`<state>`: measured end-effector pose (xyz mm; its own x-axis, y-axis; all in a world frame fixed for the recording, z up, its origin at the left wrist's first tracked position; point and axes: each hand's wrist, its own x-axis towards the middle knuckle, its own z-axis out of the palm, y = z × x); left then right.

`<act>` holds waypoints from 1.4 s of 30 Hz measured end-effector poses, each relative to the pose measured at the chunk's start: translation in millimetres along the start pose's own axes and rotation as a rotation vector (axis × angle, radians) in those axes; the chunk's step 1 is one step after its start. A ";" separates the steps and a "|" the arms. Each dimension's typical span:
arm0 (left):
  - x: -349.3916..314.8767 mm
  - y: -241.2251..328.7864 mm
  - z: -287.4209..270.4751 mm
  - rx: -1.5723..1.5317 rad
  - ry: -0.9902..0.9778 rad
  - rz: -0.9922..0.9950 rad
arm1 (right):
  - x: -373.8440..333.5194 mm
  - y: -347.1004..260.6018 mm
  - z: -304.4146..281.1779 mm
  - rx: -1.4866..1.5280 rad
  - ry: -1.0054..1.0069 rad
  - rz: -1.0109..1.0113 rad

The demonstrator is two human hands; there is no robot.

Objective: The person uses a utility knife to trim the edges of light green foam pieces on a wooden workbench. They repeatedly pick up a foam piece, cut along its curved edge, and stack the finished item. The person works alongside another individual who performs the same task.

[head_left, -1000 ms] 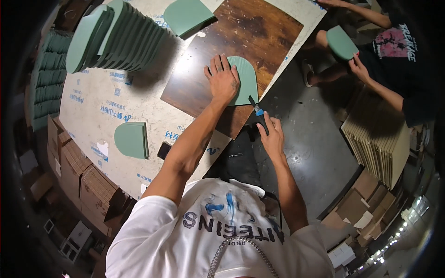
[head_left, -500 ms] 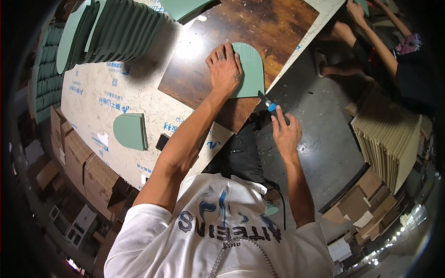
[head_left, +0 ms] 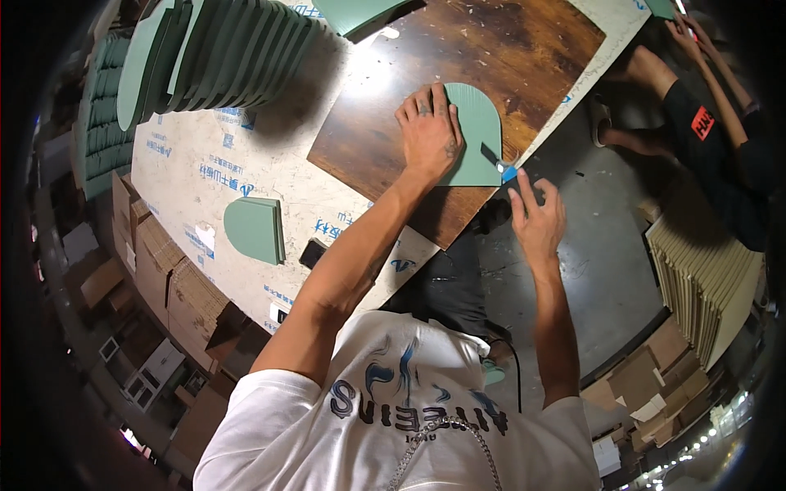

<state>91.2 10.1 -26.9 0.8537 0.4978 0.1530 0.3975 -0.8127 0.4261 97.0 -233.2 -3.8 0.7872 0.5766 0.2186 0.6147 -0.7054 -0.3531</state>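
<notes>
While the green arch-shaped panel [head_left: 481, 131] lies on the wood-patterned board [head_left: 442, 214], the left hand [head_left: 431, 141] rests open across its 9 o'clock side, seemingly to stop it sliding. The right hand [head_left: 540, 217] curls around a utility knife [head_left: 509, 173], blade over the 4 o'clock corner. The board probably shields the bench [head_left: 176, 204]; 1 tall panel stack [head_left: 237, 61] stands at 10 o'clock, likely for clearance.

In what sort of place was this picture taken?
Probably a workshop or small factory: matching green arched panels stand stacked on the table, cardboard is piled nearby, and the right hand holds a knife at another panel.
</notes>
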 end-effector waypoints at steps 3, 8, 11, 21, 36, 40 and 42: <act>1.6 0.9 -1.9 -0.012 0.001 -0.003 | 31.2 4.0 6.0 -0.005 0.012 -0.014; 2.7 0.7 -0.8 -0.040 0.010 0.004 | 87.5 9.6 9.5 -0.017 0.022 -0.070; 13.8 -10.0 -3.0 -0.111 -0.039 0.193 | 76.6 13.0 3.8 0.025 -0.046 -0.011; -6.7 14.4 15.0 0.037 0.095 -0.261 | 15.4 -5.5 -7.3 0.019 0.004 0.093; 23.0 2.7 5.8 -0.191 0.072 0.051 | 88.9 22.2 1.5 0.021 -0.062 -0.060; 42.9 -7.3 -14.1 -0.037 -0.084 0.217 | 35.9 20.3 -11.8 0.084 -0.072 -0.087; 22.7 4.6 -6.8 0.062 0.065 -0.057 | 29.6 10.0 -18.5 0.059 -0.058 -0.037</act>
<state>110.2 19.7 -15.4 0.8063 0.5605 0.1889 0.4662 -0.7988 0.3804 127.4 -230.8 16.0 0.7586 0.6261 0.1804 0.6382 -0.6582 -0.3993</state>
